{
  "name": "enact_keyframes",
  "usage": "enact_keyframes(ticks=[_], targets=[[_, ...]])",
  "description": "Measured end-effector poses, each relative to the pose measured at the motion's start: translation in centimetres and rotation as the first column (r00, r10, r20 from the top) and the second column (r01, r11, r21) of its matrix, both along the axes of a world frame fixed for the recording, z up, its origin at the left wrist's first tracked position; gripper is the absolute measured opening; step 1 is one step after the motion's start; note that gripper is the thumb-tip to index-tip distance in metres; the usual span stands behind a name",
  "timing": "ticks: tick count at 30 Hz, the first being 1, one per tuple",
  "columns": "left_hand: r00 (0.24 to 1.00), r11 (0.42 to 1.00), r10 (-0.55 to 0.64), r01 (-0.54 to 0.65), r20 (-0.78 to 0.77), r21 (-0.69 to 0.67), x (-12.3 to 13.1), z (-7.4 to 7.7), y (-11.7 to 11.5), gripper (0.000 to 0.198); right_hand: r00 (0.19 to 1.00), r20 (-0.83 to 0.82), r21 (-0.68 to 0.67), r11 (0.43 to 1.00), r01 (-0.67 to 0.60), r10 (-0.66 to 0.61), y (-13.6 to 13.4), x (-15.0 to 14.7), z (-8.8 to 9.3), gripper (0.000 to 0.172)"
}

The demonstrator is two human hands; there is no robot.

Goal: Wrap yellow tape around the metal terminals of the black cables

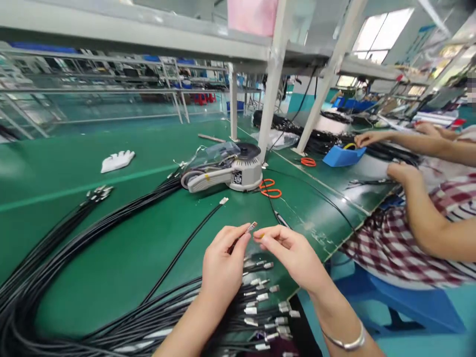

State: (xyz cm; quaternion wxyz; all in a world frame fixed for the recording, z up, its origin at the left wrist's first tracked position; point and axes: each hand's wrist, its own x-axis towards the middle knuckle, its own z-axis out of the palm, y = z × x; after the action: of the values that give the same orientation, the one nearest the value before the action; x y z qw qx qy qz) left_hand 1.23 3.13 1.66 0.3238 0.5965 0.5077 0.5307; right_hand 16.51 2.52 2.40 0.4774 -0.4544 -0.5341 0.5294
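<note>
Between the thumb and fingers of my left hand (225,258) is the plug end of a black cable (252,227), its metal tip pointing up and right. My right hand (292,250) pinches a small yellow piece of what looks like tape (262,236), just right of the plug and apart from it. Below both hands lies a bundle of black cables (167,302) with several silver connectors at the table's near edge. A single cable with a white plug (223,201) lies beyond my left hand. Farther off stands a grey-white tape dispenser (245,173).
Orange-handled scissors (270,191) lie beside the dispenser. A white glove (117,161) rests on the green table (111,218). White posts (273,84) rise from the tabletop to a shelf. At right, a co-worker's hand (366,139) reaches to a blue holder (342,155).
</note>
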Motion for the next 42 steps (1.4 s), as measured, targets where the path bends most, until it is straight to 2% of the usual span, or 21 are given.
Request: enact_keyframes(ticks=[4,11,14,18,23,29,33,42], targets=[[0.998,0.999,-0.006,0.003,-0.066,-0.048,1.3,0.2,-0.9,0.015,0.997,-0.066,-0.034,0.999,0.037,-0.039,-1.0,0.4,-0.1,0.027],[0.974,0.993,-0.022,0.048,-0.226,0.109,1.4,-0.4,-2.0,0.015,0.995,-0.091,-0.05,0.998,0.041,-0.046,-1.3,0.8,-0.5,0.02],[0.969,0.987,-0.01,0.048,-0.246,0.151,1.3,-0.7,-2.0,0.019,0.985,-0.146,-0.023,0.996,0.091,-0.094,-1.5,0.6,-0.4,0.017],[0.974,0.992,-0.021,0.048,-0.224,0.116,1.3,-0.8,-1.9,0.012,0.973,-0.163,0.032,0.985,0.171,-0.164,-1.4,0.3,-0.3,0.015],[0.981,0.999,-0.001,0.009,-0.194,0.042,1.1,-0.6,-2.0,0.009,0.983,-0.137,0.03,0.991,0.128,-0.123,-1.0,0.0,-0.5,0.016],[0.974,0.985,-0.026,0.064,-0.227,0.161,1.0,-0.5,-2.2,0.021,0.994,-0.081,-0.037,0.996,0.075,-0.078,-1.5,0.2,-0.1,0.021],[0.968,0.986,-0.013,0.054,-0.252,0.159,1.2,-0.5,-2.4,0.019,0.994,-0.09,-0.078,0.996,0.05,-0.057,-1.8,0.2,0.2,0.023],[0.953,0.967,0.022,0.056,-0.301,0.248,1.2,-0.4,-2.6,0.015,0.987,-0.15,-0.146,0.989,0.026,-0.048,-1.7,0.3,0.1,0.023]])
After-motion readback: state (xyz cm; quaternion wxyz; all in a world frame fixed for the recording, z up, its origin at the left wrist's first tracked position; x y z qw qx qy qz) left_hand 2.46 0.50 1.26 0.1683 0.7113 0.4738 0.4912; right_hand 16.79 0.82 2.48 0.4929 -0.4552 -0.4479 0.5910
